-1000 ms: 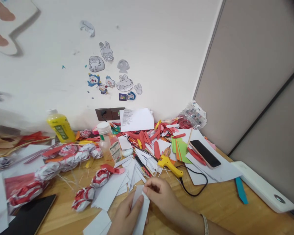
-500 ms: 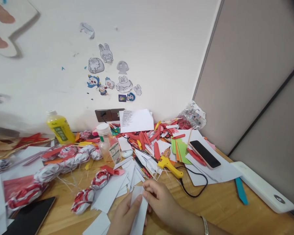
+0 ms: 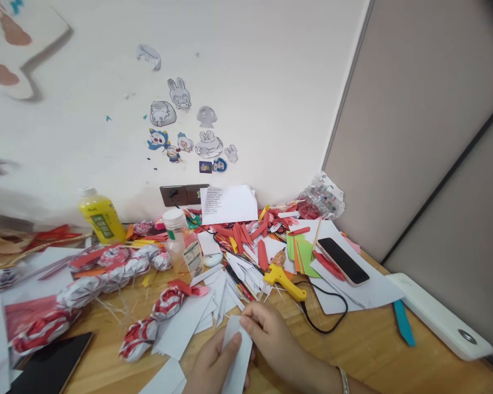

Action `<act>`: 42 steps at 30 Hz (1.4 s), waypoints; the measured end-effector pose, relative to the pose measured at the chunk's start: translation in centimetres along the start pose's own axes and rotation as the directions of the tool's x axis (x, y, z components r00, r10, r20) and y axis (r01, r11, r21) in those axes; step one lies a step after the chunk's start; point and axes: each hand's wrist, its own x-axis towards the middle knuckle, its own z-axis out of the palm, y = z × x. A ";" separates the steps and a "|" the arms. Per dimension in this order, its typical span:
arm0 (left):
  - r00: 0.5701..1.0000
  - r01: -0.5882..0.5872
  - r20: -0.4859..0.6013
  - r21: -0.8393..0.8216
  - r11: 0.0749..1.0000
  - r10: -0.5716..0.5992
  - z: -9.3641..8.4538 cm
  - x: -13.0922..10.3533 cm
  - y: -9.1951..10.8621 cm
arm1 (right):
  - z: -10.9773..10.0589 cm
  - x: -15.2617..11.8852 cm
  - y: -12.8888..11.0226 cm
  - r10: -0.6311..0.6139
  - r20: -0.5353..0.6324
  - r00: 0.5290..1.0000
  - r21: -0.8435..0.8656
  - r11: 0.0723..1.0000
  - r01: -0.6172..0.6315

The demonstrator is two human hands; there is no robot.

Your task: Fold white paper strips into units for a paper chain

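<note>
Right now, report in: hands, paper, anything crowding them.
Left hand gripping white paper strip. Right hand pinching its upper right corner. Close by: loose sheets left, yellow glue gun beyond.

The left hand (image 3: pixel 211 362) sits low in view, its thumb extended forward. Just beside it, the right hand (image 3: pixel 271 334) pinches with thumb and index finger; its other 3 fingers seem curled, though partly hidden.
</note>
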 end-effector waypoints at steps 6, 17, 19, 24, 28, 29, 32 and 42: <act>0.999 -0.031 0.013 -0.047 0.998 0.031 -0.5 0.5 0.4 | 0.2 0.2 0.0 0.036 0.042 0.998 0.073 0.997 -0.039; 0.991 0.118 0.097 -0.305 0.945 -0.092 -0.8 0.2 1.4 | -1.1 0.3 -1.7 -0.193 0.051 0.980 -0.306 0.931 0.199; 0.992 0.114 0.084 -0.280 0.953 -0.094 -0.9 0.4 1.1 | -1.1 0.2 -2.0 -0.232 0.084 0.969 -0.360 0.900 0.247; 0.993 0.112 0.063 -0.206 0.972 -0.101 -1.4 1.0 0.0 | -0.9 0.1 -1.9 -0.233 0.014 0.972 -0.257 0.939 0.228; 0.998 0.039 0.048 -0.147 0.988 -0.032 -1.4 0.9 0.1 | -0.8 0.1 -1.5 -0.168 -0.005 0.986 -0.160 0.973 0.165; 0.999 0.026 0.050 -0.123 0.992 -0.020 -1.5 0.9 0.2 | -0.8 0.1 -1.4 -0.159 -0.006 0.987 -0.150 0.976 0.157; 0.998 -0.007 0.055 -0.023 1.000 0.009 -1.6 0.9 0.5 | -0.8 0.1 -1.2 -0.146 0.000 0.989 -0.140 0.979 0.144; 0.995 -0.030 0.094 0.092 0.995 0.021 -2.3 1.2 0.2 | -0.9 0.2 -1.2 -0.139 0.045 0.989 -0.110 0.984 0.143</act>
